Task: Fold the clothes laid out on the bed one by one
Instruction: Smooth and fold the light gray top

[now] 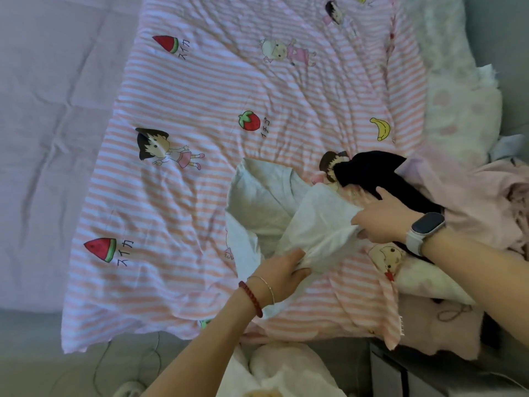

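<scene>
A pale grey-white garment (266, 202) lies crumpled on the pink striped cartoon quilt (200, 110), right of the bed's middle. My left hand (282, 272) grips its near edge, fingers curled into the cloth. Farther right, my right hand (383, 217), with a watch on the wrist, pinches the same garment's right edge. The stretch of cloth between my hands is lifted and taut. A black garment (372, 170) lies just behind my right hand, partly under it.
A heap of pink clothes (472, 190) fills the right side. A fluffy white blanket (452, 90) runs along the quilt's right edge. The lilac bedsheet (51, 110) is on the left. White fabric (286, 371) and a cable (100, 365) lie on the floor below.
</scene>
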Tool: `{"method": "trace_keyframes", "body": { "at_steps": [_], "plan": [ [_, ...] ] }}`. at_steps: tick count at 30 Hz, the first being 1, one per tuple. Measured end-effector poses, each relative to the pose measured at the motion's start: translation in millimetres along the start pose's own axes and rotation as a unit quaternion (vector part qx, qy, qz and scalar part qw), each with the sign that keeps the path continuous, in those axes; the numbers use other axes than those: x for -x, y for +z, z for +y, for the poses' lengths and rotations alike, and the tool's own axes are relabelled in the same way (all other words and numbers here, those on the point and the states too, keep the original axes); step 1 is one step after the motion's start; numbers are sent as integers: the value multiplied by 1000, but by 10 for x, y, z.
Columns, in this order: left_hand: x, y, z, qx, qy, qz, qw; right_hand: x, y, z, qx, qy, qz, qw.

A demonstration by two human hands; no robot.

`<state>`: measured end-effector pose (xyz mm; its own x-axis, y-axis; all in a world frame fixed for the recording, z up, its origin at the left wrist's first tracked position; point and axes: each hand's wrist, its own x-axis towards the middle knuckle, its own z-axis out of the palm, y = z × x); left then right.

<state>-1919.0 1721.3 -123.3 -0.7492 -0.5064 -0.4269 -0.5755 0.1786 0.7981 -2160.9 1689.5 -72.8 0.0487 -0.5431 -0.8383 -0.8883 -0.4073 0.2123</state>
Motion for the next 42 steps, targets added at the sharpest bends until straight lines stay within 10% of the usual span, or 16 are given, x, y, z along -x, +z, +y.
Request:
{"method": "trace_keyframes", "body": {
  "at_steps": [5,12,29,36,42],
  "plan": [
    [120,-114,-290,113,-126,101,980,-314,-408,-105,4,4,107,994],
    [235,-480,-1192,-40,-303,165,938,-1214,-1091,-466,-131,-35,196,971],
    [149,-439,-1833,166,-351,243,889,-1850,-971,-1453,-125,-52,389,911],
    [108,-357,-1905,26,-382,202,901,-1855,-116,-760,-132,83,153,976],
    [64,-415,-1866,139,-373,219,891,-1711,-29,-295,-299,264,173,901]
  ]
}}
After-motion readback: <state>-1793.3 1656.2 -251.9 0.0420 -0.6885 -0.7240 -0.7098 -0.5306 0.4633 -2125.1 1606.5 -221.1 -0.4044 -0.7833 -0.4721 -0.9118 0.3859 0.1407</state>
